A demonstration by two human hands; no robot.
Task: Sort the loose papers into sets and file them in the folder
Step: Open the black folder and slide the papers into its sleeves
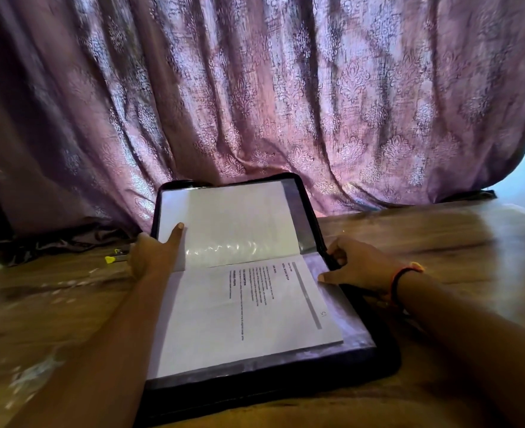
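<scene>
In the head view a black zip folder [255, 387] is seen lying open on the wooden table [440, 236], about midway between its left and right edges. The near half lies flat close to the near edge. The far half is raised towards the purple patterned curtain [255, 88] that hangs along the far edge.

In the raised half a clear sleeve [242, 245] with a blank white sheet inside is seen. On the flat half a printed sheet [211, 319] is kept, turned sideways to the person. Some bold headings and short lines are printed on it, but they are too blurred to be read. Only a handwritten "15" [323, 313] can be read, near the right near corner of the sheet.

The left edge of the raised half is held by the left hand [150, 257]. One digit [177, 233] is laid straight on the sleeve, and the other fingers are hidden behind the edge. The right rim of the folder is gripped by the right hand [357, 267]. Its thumb [327, 278] is pressed on the right edge of the flat page and its fingers are curled over the black rim. A dark and red thread bracelet [400, 279] is worn on the right wrist.

A small yellow object [110, 259] is seen on the table, just left of the left hand.
</scene>
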